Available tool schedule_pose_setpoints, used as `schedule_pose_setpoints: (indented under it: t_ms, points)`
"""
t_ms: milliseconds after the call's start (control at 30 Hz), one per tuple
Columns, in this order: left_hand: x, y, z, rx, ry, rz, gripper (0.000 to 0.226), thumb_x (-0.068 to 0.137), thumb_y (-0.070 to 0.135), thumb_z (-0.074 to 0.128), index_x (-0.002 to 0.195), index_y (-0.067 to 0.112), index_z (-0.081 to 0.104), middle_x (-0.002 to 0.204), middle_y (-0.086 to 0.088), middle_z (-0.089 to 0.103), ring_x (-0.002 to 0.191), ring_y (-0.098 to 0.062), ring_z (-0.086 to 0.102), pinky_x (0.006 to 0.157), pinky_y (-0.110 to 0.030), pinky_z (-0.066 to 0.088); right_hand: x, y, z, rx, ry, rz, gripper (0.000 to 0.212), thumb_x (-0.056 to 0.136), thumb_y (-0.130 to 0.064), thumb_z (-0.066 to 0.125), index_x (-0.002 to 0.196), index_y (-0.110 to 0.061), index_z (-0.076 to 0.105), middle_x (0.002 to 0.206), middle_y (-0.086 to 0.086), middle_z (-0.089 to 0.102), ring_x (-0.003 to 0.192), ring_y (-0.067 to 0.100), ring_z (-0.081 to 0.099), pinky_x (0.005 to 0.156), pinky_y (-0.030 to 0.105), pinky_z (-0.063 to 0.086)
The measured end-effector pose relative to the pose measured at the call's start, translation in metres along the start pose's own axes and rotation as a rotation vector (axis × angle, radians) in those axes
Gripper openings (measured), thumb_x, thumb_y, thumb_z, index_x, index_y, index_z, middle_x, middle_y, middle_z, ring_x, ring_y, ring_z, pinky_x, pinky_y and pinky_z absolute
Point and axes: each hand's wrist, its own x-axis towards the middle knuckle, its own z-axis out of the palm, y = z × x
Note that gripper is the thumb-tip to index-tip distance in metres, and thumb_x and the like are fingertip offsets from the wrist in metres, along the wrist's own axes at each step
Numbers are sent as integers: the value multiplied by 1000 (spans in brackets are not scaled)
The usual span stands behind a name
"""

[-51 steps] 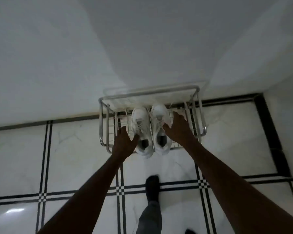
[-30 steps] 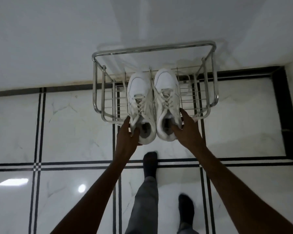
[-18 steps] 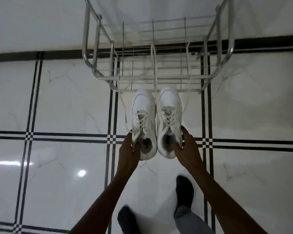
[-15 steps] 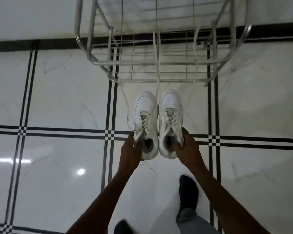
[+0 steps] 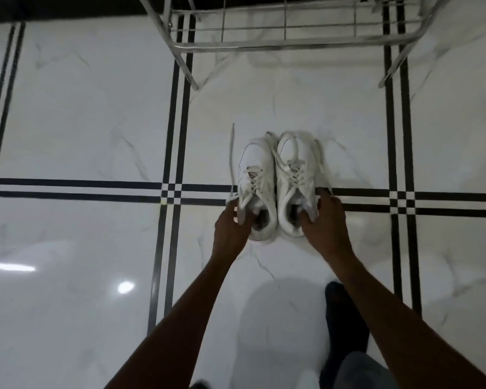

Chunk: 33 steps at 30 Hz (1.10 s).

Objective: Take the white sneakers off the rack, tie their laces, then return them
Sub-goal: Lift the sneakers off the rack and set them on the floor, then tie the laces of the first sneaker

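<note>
At top edge: rack (image 5: 289, 44) cut off | L hand (image 5: 230, 224), R hand (image 5: 324, 220) grip sneakers (image 5: 278, 183) heels; fingertips hidden

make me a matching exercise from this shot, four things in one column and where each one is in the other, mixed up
Things:
1. left hand
2. right hand
3. loose lace
4. rack

Places:
A. top edge of view, beyond the toes
B. gripping the right sneaker's heel
C. trailing on the floor, left of the pair
D. gripping the left sneaker's heel

Pairs: 1-D, 2-B, 3-C, 4-A
</note>
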Motion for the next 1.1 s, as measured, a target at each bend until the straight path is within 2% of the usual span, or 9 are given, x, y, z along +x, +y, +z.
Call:
schedule_pose_setpoints:
  t_ms: [67,133,267,433,567,667,800,967,1100]
  points:
    - [-1,5,-5,-83,34,70,25,95,42,68,116,29,63,112,1,72,106,-22,69,89,-38,59,-8,-18,1,-63,145,-163,43,87,-21,70,125,-6,58,123,18,58,115,28,55,94,25,47]
    - [2,6,-9,-110,93,137,25,96,38,66,115,21,67,110,0,71,103,-19,68,86,-32,60,-4,-39,6,-78,97,-267,24,90,-20,68,108,-4,67,107,13,64,96,20,60,81,12,42]
    - [21,10,-11,-99,155,266,16,94,21,72,105,9,74,104,-4,74,93,-14,72,79,-28,60,27,-60,33,-164,-104,-269,30,96,-31,58,89,-4,68,80,5,57,78,16,54,72,28,42]
    - [42,12,-13,0,109,429,6,94,16,71,93,11,68,91,0,73,87,-11,70,81,-32,61,51,-68,53,-287,-93,-261,25,88,-26,69,69,-17,56,72,5,61,62,17,57,58,27,39]
    - [47,9,-19,161,97,531,11,101,12,56,93,17,50,81,-3,70,79,-21,72,68,-49,60,51,-69,53,-115,-14,-290,9,90,-7,63,85,-13,67,86,5,72,76,17,65,68,29,52]
    - [48,9,-20,262,90,578,6,101,16,42,101,21,43,81,-8,70,73,-31,71,59,-55,57,45,-66,51,-28,30,-296,7,90,-5,64,93,-10,63,92,9,74,85,21,70,70,32,55]
    - [40,10,-13,282,140,620,6,100,13,41,105,16,42,79,-8,69,65,-30,64,57,-49,54,35,-69,56,-112,139,-299,12,95,-13,58,106,-8,55,98,12,73,90,28,70,66,31,46]
    - [39,11,-10,275,256,541,8,98,6,50,105,8,46,73,2,56,53,-5,42,48,-22,26,25,-69,67,-63,215,-247,15,97,-12,52,108,-2,52,104,15,71,96,32,68,67,28,39]
    - [38,10,-12,231,224,535,4,102,11,50,103,9,47,74,1,57,56,-10,48,50,-26,29,22,-73,61,18,143,-232,14,100,-18,50,105,-5,53,101,14,72,92,30,67,68,28,41]
